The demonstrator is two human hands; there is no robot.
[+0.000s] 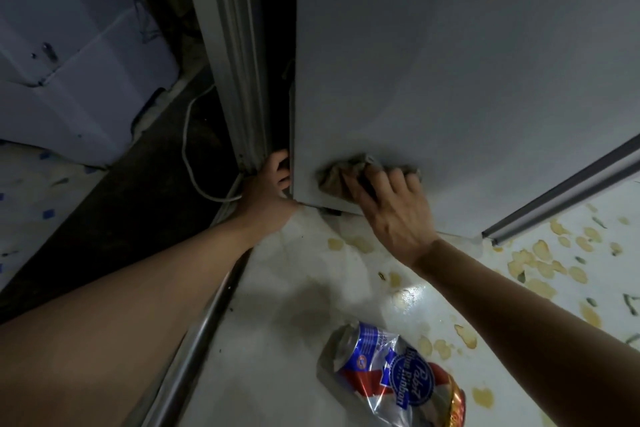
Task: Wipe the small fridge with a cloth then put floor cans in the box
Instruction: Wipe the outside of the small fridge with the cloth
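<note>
The small white fridge [450, 62] fills the upper right of the head view, seen from above. My right hand [391, 204] presses a crumpled grey-brown cloth [337, 174] against the fridge's side near its bottom edge, fingers spread over the cloth. My left hand [272, 189] grips the fridge's lower left corner, its fingers curled round the edge into the dark gap. A crushed blue, red and silver beer can [388, 371] lies on the floor at the bottom, near my right forearm. No box shows.
A white cable [190, 156] loops on the dark floor left of the fridge. A pale appliance [69, 62] stands at the far left. A metal strip [194, 340] divides dark floor from stained white floor [536, 260]. A door frame [228, 45] rises beside the gap.
</note>
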